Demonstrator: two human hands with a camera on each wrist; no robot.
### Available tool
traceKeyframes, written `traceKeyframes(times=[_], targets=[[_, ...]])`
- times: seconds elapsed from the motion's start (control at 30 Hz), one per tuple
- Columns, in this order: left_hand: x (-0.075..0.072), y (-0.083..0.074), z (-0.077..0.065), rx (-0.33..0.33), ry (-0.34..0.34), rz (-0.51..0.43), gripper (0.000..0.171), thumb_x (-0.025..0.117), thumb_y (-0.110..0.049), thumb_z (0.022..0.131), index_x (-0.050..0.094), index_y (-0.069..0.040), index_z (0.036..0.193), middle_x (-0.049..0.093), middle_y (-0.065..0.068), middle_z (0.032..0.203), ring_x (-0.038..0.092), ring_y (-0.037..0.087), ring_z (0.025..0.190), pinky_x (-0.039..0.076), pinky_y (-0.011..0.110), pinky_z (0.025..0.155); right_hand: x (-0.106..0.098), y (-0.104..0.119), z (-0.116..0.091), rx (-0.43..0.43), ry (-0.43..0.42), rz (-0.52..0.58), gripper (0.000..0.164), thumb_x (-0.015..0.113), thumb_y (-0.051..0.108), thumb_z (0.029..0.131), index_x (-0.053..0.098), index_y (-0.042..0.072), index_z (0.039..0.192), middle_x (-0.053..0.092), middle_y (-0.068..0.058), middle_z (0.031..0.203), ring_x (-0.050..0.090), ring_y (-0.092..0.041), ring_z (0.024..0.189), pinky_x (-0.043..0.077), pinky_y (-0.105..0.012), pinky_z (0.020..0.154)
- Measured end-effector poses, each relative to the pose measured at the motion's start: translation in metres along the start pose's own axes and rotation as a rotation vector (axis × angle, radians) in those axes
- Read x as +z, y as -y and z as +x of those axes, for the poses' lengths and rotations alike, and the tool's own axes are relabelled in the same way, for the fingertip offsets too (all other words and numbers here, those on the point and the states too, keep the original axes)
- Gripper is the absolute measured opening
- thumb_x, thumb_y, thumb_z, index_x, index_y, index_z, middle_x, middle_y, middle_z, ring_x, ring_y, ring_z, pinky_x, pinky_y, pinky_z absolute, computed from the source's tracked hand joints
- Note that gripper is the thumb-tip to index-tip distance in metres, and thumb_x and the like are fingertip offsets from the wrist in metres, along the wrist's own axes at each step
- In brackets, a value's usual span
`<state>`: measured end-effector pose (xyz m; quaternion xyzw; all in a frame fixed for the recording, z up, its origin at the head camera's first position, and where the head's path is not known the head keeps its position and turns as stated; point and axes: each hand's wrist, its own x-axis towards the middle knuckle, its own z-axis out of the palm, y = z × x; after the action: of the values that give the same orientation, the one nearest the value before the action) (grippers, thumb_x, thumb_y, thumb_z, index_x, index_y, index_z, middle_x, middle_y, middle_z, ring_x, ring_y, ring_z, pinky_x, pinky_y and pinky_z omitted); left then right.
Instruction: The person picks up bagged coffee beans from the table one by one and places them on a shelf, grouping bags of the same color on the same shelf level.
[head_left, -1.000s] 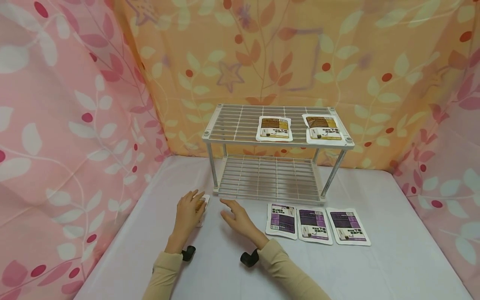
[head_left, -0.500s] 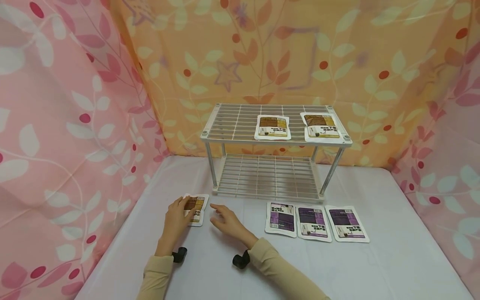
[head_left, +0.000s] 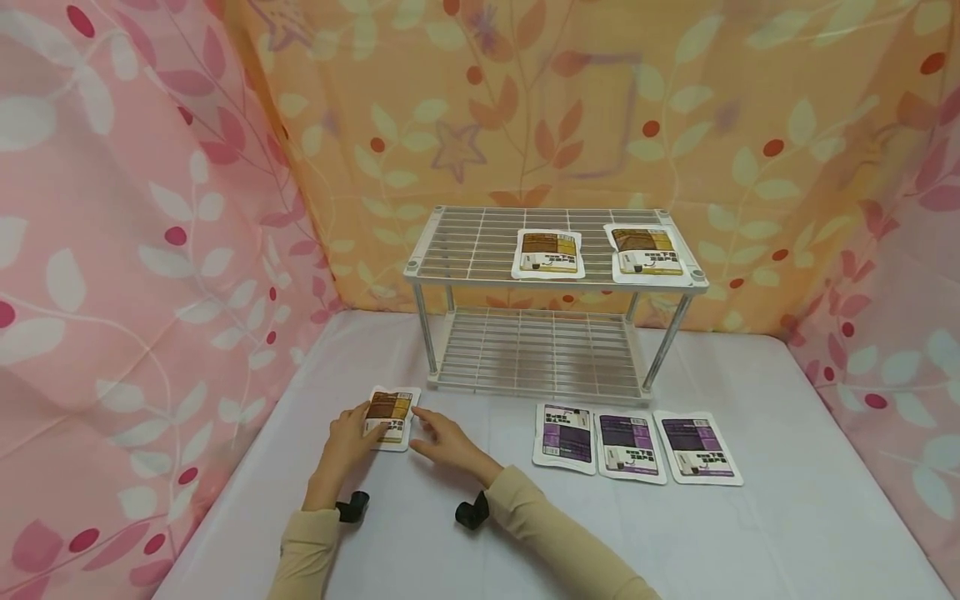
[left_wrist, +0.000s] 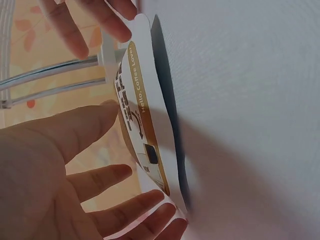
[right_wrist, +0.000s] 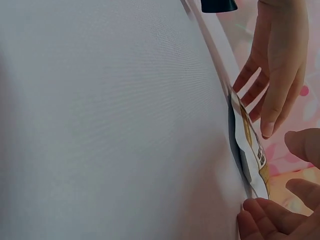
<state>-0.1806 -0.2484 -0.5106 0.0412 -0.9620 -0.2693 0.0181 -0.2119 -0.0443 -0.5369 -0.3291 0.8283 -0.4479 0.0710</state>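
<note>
A white-edged coffee packet (head_left: 392, 407) with a brown and yellow print lies flat on the table at the left. My left hand (head_left: 342, 447) is at its left side, the thumb over the print and the fingers by the edge. In the left wrist view the thumb tip meets the packet (left_wrist: 145, 110), and the fingers are spread, lightly bent. My right hand (head_left: 450, 444) is at the packet's right edge with relaxed fingers. In the right wrist view its fingertips (right_wrist: 250, 205) are at the packet's end; whether they press it is unclear.
Behind stands a two-tier white wire rack (head_left: 487, 250). On its top lie two brown-yellow packets, one near the middle (head_left: 547, 255) and one at the right (head_left: 648, 255). Three purple packets (head_left: 630, 447) lie in a row before it. Patterned cloth walls (head_left: 150, 250) enclose the table.
My left hand has drawn left and nearer, uncovering most of the packet's print. My right hand has moved left and a little nearer, up to the packet's right edge.
</note>
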Motion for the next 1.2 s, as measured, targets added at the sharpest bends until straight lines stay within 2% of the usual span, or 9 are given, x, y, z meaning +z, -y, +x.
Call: traceKeyframes(times=[0.23,0.47,0.67,0.93,1.2], targets=[[0.001,0.003,0.004,0.029,0.022,0.003,0.064,0.060,-0.030,0.088,0.039,0.009,0.134,0.047,0.035,0.123,0.042,0.052,0.108,0.039,0.063,0.087,0.008,0.000,0.008,0.001,0.050,-0.015,0.060,0.062,0.024,0.088,0.040,0.000,0.138,0.051,-0.016,0.133,0.049,-0.029,0.121,0.039,-0.035,0.102],[0.001,0.003,0.002,0.029,0.039,-0.027,0.065,0.064,-0.026,0.086,0.039,0.009,0.134,0.048,0.033,0.123,0.043,0.049,0.110,0.039,0.060,0.089,0.010,0.005,0.009,0.001,0.063,-0.050,0.059,0.061,0.025,0.088,0.040,0.002,0.139,0.050,-0.013,0.135,0.048,-0.027,0.121,0.038,-0.035,0.102],[0.000,0.001,0.001,0.028,0.040,-0.054,0.064,0.069,-0.018,0.081,0.042,0.008,0.133,0.048,0.034,0.121,0.045,0.048,0.109,0.039,0.059,0.090,0.012,0.007,0.005,-0.008,0.017,-0.022,0.056,0.062,0.021,0.088,0.042,0.002,0.137,0.052,-0.016,0.131,0.053,-0.029,0.115,0.043,-0.034,0.097],[0.001,0.000,0.001,0.062,0.019,-0.072,0.067,0.074,-0.014,0.077,0.044,0.006,0.133,0.049,0.034,0.121,0.046,0.048,0.109,0.039,0.059,0.090,0.011,0.007,0.000,-0.042,-0.047,-0.003,0.052,0.064,0.017,0.087,0.046,0.002,0.134,0.051,-0.019,0.128,0.056,-0.030,0.106,0.048,-0.028,0.088],[0.001,-0.003,-0.001,0.101,0.003,-0.106,0.069,0.075,-0.007,0.074,0.044,0.005,0.134,0.048,0.032,0.121,0.052,0.040,0.099,0.044,0.054,0.084,0.006,0.011,-0.008,-0.108,-0.098,0.024,0.052,0.065,0.010,0.085,0.047,-0.001,0.132,0.050,-0.021,0.128,0.053,-0.032,0.114,0.048,-0.028,0.092]])
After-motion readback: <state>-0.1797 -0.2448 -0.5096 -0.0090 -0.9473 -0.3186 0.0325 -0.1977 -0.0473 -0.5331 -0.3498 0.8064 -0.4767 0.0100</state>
